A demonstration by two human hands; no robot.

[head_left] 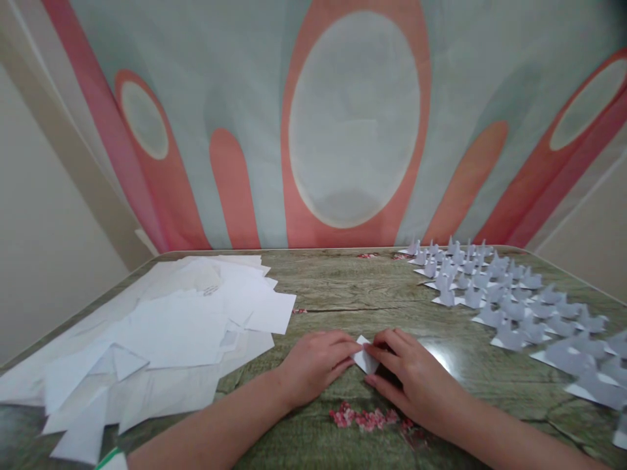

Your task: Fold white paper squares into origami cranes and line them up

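Observation:
A small folded piece of white paper (364, 360) lies between my two hands, low over the middle of the table. My left hand (313, 365) grips its left edge, thumb and fingers pressed together. On the other side, my right hand (409, 372) has its fingertips closed on the paper's right part and partly covers it. The paper shows a pointed top and a bottom corner; its finer creases are too small to make out.
Loose white paper sheets (181, 326) are heaped on the left of the wood-patterned table (343, 281). Rows of folded white paper birds (509, 310) stand on the right. Pink printed blossoms (365, 418) mark the tabletop near my hands. A patterned backdrop (267, 130) hangs behind.

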